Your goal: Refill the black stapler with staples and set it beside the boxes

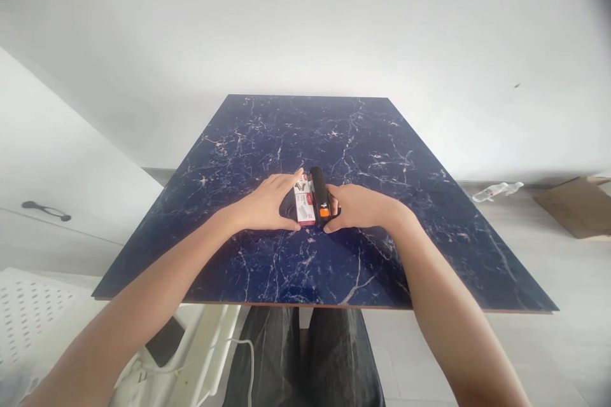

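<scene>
A small white-and-red printed box (306,206) lies on the blue marble-patterned table. My left hand (272,201) grips it by its ends, with the fingertips at the far end and the thumb at the near end. Close along the right side of the box is a black stapler (319,189) with an orange patch near its front. My right hand (357,206) holds the stapler from the right, its thumb at the near end and its other fingers partly hidden behind it.
The tabletop (305,127) reaches toward a white wall. On the floor to the right are a clear plastic bottle (491,191) and a cardboard box (573,206). At lower left, a dark flat object (165,340) and a white cable (252,362) are below the table edge.
</scene>
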`<state>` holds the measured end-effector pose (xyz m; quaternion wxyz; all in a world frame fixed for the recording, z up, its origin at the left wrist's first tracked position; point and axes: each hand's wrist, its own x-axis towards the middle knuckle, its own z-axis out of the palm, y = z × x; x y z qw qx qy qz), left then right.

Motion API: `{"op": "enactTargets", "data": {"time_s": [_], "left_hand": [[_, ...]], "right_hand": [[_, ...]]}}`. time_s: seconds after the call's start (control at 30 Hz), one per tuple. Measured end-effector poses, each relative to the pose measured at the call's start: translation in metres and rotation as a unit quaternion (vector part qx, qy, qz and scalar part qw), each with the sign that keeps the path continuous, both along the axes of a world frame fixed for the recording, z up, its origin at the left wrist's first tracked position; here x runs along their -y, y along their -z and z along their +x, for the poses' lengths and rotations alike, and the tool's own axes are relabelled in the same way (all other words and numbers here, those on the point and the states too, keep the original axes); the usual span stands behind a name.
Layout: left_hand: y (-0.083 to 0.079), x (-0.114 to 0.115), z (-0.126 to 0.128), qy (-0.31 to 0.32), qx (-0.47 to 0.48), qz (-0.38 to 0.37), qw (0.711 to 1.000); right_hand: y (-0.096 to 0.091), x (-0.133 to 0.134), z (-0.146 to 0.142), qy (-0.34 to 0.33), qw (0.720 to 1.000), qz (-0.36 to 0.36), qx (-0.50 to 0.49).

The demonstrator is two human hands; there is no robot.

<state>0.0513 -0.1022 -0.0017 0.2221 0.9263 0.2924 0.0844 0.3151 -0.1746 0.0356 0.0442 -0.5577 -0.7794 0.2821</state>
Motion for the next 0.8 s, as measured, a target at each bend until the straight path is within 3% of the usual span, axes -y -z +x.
{"op": "enactTargets", "data": {"time_s": [0.23,0.37,0.57,0.7,0.8], "left_hand": [[0.015,-0.008,0.024,-0.02,0.034,0.043,0.998],[0.023,-0.019,0.059,-0.029,0.039,0.074,0.996],[0.029,-0.057,0.147,-0.036,0.047,0.092,0.994],[0.031,-0.076,0.214,-0.002,0.064,0.091,0.994],[0.033,-0.08,0.261,0.029,0.065,0.106,0.992]], "right_hand": [[0.01,-0.009,0.007,0.019,0.994,0.101,0.024],[0.014,-0.014,0.021,0.087,0.988,0.128,-0.002],[0.023,-0.021,0.073,0.25,0.957,0.146,-0.004],[0.033,-0.022,0.122,0.307,0.94,0.148,-0.025],[0.041,-0.021,0.15,0.379,0.909,0.171,-0.029]]}}
